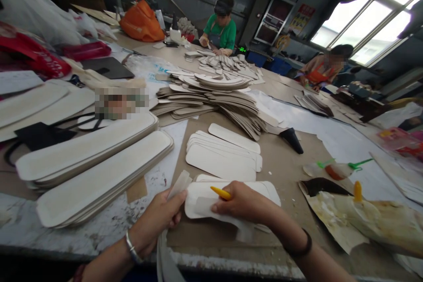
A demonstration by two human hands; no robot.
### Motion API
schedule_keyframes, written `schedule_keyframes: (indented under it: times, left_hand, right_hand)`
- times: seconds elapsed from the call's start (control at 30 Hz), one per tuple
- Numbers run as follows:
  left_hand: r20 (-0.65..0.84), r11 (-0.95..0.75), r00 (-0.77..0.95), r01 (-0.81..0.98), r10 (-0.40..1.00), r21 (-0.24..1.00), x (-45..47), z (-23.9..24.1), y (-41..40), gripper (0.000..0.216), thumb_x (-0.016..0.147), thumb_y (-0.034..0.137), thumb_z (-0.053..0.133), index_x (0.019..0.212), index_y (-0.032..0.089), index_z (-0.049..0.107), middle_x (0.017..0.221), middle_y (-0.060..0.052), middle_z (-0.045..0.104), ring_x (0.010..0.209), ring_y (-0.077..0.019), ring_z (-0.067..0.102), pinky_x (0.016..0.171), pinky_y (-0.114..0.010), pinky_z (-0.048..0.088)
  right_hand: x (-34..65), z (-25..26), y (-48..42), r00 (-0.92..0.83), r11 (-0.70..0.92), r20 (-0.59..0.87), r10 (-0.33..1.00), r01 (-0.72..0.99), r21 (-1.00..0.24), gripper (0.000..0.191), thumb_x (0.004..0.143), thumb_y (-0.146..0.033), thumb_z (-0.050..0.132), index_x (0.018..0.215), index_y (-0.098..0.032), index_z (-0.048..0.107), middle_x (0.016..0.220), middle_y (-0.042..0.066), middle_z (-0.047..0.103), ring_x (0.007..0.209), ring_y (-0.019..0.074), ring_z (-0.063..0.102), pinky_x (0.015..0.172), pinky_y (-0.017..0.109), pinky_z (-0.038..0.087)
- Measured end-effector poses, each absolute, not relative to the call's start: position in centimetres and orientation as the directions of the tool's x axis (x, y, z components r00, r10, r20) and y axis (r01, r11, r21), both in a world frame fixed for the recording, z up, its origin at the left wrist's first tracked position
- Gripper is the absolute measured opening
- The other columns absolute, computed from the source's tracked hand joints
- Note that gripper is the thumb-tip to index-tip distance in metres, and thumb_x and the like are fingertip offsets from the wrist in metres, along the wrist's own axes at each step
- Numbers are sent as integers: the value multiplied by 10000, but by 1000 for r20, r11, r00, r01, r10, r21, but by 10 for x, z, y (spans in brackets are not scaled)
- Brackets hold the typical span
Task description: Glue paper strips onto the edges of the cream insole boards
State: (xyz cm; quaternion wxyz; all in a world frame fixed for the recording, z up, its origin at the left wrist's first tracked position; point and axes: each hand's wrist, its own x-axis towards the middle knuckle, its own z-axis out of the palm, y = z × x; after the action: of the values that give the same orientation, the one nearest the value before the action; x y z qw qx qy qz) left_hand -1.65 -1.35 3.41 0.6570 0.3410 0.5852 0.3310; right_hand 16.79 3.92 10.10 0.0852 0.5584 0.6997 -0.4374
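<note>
The front white panel (200, 191) lies on brown board (198, 239) near the bench's front edge, and I take it as my landmark. A translucent strip (244, 229) runs across it and droops over its near edge; my feed blurs there, so I cannot tell whether it is stuck down. My right hand (243, 202) grasps a pointed yellow tool (220, 192), its thumb pressing on the strip. If that thumb slides, I judge the strip could skew or crease; if the tip dips, it could scratch the panel. Just left of the panel, my left hand (161, 213) pinches more translucent strips (180, 183), whose tails hang down below it; those could tangle or snag on the bench (99, 238) edge.

Just behind the panel sit overlapping short panels (220, 161), loose enough, I think, for a knock to spread them. Left of it, the long panels (105, 180) are near my left forearm, which could nudge them. To its right lies a stained wrapping (390, 224); a careless right elbow might pick up residue there.
</note>
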Motion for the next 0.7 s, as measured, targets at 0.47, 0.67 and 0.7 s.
schedule_keyframes:
  times: [0.47,0.67,0.7]
  left_hand:
    - [-585,592,108,-45,804,805,-15,32,-10,454,717,613,480,581,180,451,478,41,451,437,-88,345,446,-215,260]
    - [-592,593,54,-9,804,805,-9,28,-7,466,579,614,616,638,169,490,433,68,411,407,-76,308,398,-189,204]
    - [-580,580,42,15,813,814,-8,26,-7,466,574,612,620,643,168,497,425,67,412,402,-77,309,391,-188,202]
  right_hand:
    - [144,89,66,-389,255,-652,652,921,-294,286,706,-395,609,797,-142,710,675,60,656,529,129,493,468,228,307]
    - [138,90,63,-379,277,-630,678,925,-259,315,698,-408,633,836,-136,713,767,115,689,610,184,565,479,245,301]
    - [140,92,61,-376,275,-630,680,926,-257,318,695,-414,637,831,-136,712,763,116,687,611,186,566,478,245,298]
